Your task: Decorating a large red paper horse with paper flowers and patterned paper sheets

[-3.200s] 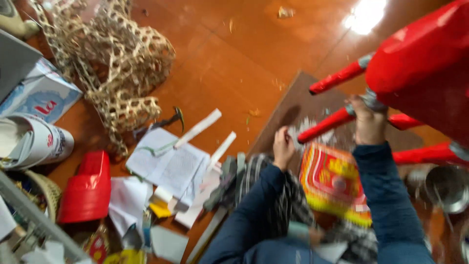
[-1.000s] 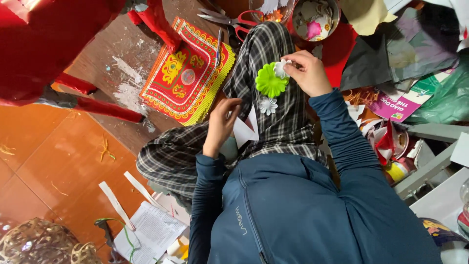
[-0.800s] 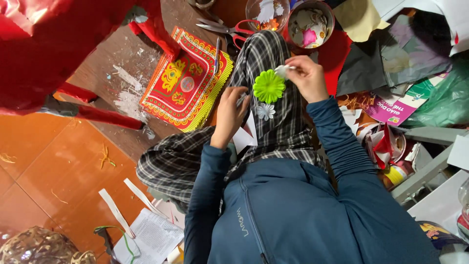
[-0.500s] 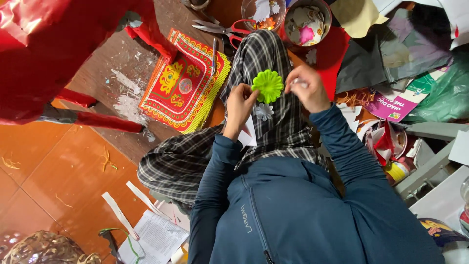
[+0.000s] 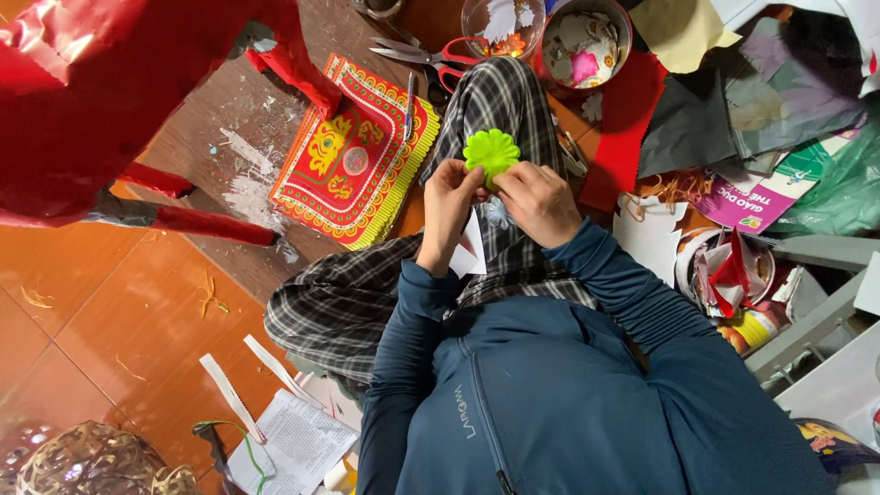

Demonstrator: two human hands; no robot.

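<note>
I sit on the floor in a blue jacket and plaid trousers. Both hands meet over my lap on a bright green paper flower [image 5: 491, 152]. My left hand [image 5: 452, 191] pinches the flower's lower left edge; a white paper piece [image 5: 471, 254] shows just below that wrist. My right hand [image 5: 537, 199] holds the flower's lower right edge from the other side. The flower faces up, petals spread, above my right knee.
Red-handled scissors [image 5: 431, 57] lie ahead, beside a red and yellow patterned paper sheet [image 5: 353, 156]. Two bowls of paper scraps [image 5: 585, 41] stand at the top. A red foil-covered frame [image 5: 119, 92] fills the upper left. Coloured papers, cans and shelving crowd the right.
My view swung from the left side of the floor to my lap. My right hand brought the green flower toward the middle, and my left hand rose and took hold of it too.
</note>
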